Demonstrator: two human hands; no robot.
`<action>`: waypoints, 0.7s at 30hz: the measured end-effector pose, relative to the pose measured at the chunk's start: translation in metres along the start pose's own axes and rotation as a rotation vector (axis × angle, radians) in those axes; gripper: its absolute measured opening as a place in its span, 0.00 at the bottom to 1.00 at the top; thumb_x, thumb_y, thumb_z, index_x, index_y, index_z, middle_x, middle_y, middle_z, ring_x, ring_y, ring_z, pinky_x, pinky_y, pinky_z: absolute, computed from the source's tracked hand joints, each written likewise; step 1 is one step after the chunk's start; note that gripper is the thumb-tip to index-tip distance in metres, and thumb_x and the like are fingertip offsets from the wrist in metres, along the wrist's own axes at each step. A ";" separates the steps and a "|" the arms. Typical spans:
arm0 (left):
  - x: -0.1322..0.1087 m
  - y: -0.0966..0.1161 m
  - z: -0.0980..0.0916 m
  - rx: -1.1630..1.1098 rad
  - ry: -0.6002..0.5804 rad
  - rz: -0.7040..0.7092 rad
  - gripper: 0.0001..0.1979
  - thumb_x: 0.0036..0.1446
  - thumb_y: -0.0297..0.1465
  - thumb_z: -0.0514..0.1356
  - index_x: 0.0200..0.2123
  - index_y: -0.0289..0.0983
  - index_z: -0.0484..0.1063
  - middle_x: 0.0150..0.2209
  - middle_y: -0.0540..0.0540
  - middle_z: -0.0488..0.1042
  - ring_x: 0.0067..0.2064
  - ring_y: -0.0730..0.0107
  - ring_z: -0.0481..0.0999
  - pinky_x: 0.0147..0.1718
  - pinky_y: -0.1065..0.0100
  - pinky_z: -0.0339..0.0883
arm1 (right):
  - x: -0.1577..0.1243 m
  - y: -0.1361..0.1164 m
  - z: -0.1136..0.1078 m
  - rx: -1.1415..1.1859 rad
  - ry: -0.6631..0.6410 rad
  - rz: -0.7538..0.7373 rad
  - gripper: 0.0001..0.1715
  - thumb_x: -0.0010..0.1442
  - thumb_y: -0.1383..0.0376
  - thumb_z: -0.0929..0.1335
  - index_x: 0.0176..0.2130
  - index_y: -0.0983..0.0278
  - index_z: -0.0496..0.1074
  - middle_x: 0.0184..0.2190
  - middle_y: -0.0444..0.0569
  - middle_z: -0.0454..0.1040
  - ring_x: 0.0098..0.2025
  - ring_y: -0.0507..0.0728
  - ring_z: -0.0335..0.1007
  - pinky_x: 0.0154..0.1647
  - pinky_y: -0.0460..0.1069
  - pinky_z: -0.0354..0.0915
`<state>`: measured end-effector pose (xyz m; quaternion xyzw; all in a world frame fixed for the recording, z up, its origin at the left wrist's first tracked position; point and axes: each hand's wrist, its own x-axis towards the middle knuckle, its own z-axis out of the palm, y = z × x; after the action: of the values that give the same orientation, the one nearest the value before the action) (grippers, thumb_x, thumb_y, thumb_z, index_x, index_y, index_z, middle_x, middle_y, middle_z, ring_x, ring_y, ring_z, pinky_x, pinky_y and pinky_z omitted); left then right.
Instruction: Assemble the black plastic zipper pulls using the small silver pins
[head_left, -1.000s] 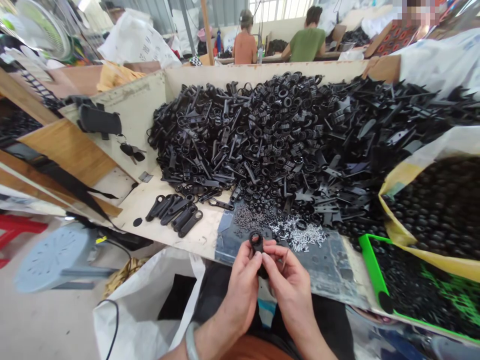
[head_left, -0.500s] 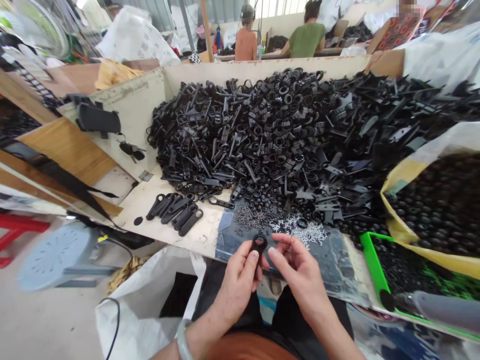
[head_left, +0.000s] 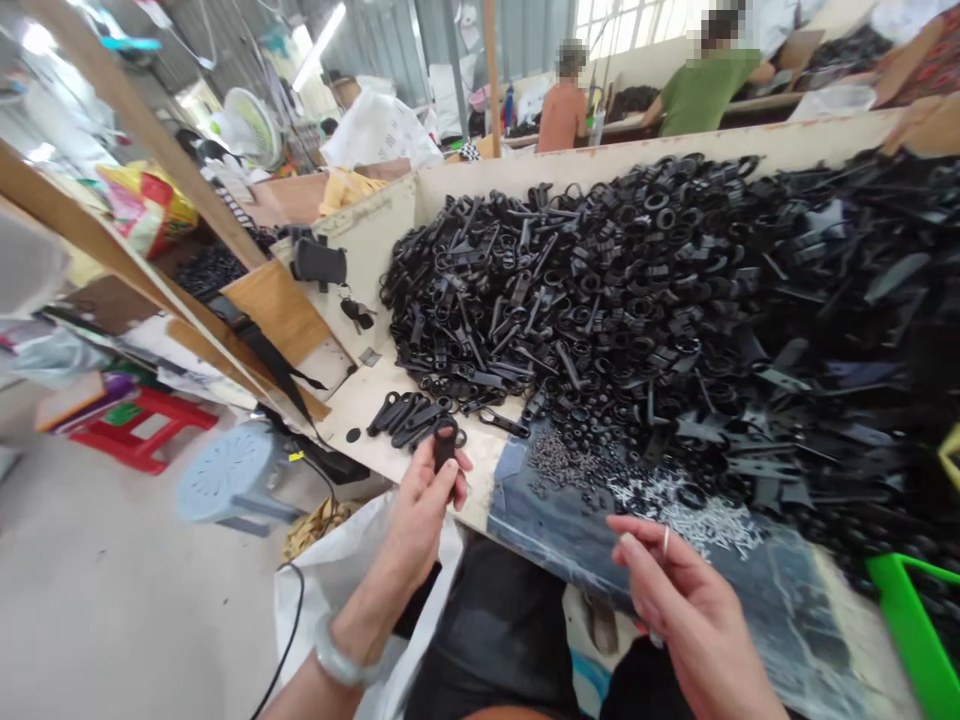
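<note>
My left hand [head_left: 427,505] is closed around a black plastic handle piece [head_left: 445,447] with a ring at its top, held just in front of a small row of like pieces [head_left: 405,415] lying on the bench. My right hand [head_left: 675,590] hovers lower right, over the dark mat [head_left: 570,530], with its fingers loosely curled and a thin metal pin [head_left: 664,541] pinched between them. A scatter of small metal pins [head_left: 675,505] lies on the mat beyond it. A big heap of black plastic parts [head_left: 637,300] fills the bench behind.
A white sack [head_left: 337,590] hangs open below the bench edge. A grey stool [head_left: 229,480] and a red stool [head_left: 139,430] stand on the floor at left. A green tray [head_left: 911,620] shows at the right edge. Two people sit at a far bench [head_left: 637,110].
My hands have parted: the left carried the black piece left toward the row on the bench, the right drew back to the right. The view swung left.
</note>
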<state>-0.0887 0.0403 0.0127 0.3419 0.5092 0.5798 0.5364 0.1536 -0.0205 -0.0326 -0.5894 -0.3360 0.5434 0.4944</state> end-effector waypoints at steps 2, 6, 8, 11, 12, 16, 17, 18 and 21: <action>0.011 0.005 -0.020 0.059 0.020 0.146 0.28 0.54 0.38 0.70 0.56 0.39 0.68 0.45 0.44 0.76 0.40 0.69 0.77 0.36 0.70 0.74 | 0.011 -0.003 0.006 -0.101 -0.055 -0.069 0.28 0.57 0.43 0.73 0.45 0.62 0.79 0.28 0.46 0.74 0.21 0.50 0.60 0.18 0.45 0.55; 0.027 0.002 -0.051 0.336 0.089 0.358 0.23 0.65 0.37 0.59 0.62 0.39 0.63 0.48 0.40 0.77 0.45 0.61 0.81 0.46 0.56 0.78 | 0.050 -0.023 0.034 -0.461 -0.201 -0.357 0.21 0.63 0.49 0.67 0.44 0.61 0.79 0.34 0.50 0.80 0.31 0.57 0.74 0.30 0.49 0.68; 0.033 0.000 -0.061 0.618 0.134 0.479 0.21 0.68 0.34 0.54 0.63 0.39 0.64 0.49 0.40 0.79 0.46 0.60 0.82 0.50 0.53 0.76 | 0.072 -0.035 0.054 -0.730 -0.216 -0.499 0.18 0.66 0.55 0.65 0.45 0.60 0.79 0.39 0.50 0.81 0.36 0.58 0.77 0.37 0.50 0.70; 0.041 0.001 -0.066 0.982 0.100 0.678 0.20 0.69 0.30 0.50 0.61 0.40 0.69 0.56 0.39 0.77 0.57 0.58 0.77 0.62 0.52 0.66 | 0.098 -0.048 0.085 -1.180 -0.194 -0.565 0.17 0.70 0.61 0.62 0.53 0.60 0.76 0.47 0.51 0.80 0.43 0.59 0.79 0.40 0.50 0.69; 0.044 0.002 -0.066 1.037 0.083 0.718 0.20 0.69 0.29 0.50 0.61 0.40 0.70 0.58 0.39 0.76 0.60 0.58 0.75 0.63 0.53 0.64 | 0.104 -0.050 0.094 -1.272 -0.188 -0.561 0.17 0.70 0.61 0.63 0.53 0.60 0.75 0.48 0.51 0.79 0.43 0.59 0.79 0.39 0.50 0.69; 0.054 0.004 -0.062 1.147 0.163 0.704 0.21 0.70 0.28 0.49 0.62 0.36 0.69 0.55 0.37 0.78 0.55 0.59 0.78 0.56 0.57 0.68 | 0.119 -0.052 0.119 -1.389 -0.189 -0.535 0.12 0.69 0.63 0.65 0.44 0.61 0.79 0.44 0.53 0.80 0.40 0.60 0.80 0.34 0.50 0.66; 0.057 0.003 -0.061 1.223 0.186 0.686 0.21 0.70 0.28 0.50 0.62 0.35 0.70 0.52 0.37 0.80 0.53 0.58 0.79 0.54 0.56 0.67 | 0.120 -0.052 0.122 -1.400 -0.188 -0.528 0.11 0.68 0.64 0.65 0.41 0.61 0.79 0.43 0.53 0.80 0.39 0.60 0.80 0.34 0.49 0.66; 0.059 0.002 -0.060 1.317 0.200 0.672 0.21 0.69 0.28 0.51 0.61 0.34 0.71 0.49 0.37 0.81 0.51 0.56 0.79 0.54 0.53 0.65 | 0.121 -0.052 0.124 -1.403 -0.183 -0.523 0.11 0.68 0.64 0.65 0.40 0.62 0.79 0.43 0.53 0.80 0.39 0.60 0.80 0.34 0.49 0.65; 0.066 -0.001 -0.059 1.551 0.213 0.663 0.20 0.68 0.25 0.52 0.59 0.36 0.73 0.47 0.37 0.82 0.53 0.51 0.76 0.55 0.46 0.56 | 0.114 -0.056 0.117 -1.368 -0.149 -0.506 0.12 0.69 0.64 0.65 0.40 0.61 0.79 0.43 0.52 0.80 0.40 0.59 0.79 0.34 0.49 0.64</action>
<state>-0.1567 0.0910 -0.0130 0.6880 0.6836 0.2230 -0.0983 0.0685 0.1279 -0.0056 -0.6321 -0.7587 0.1199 0.1021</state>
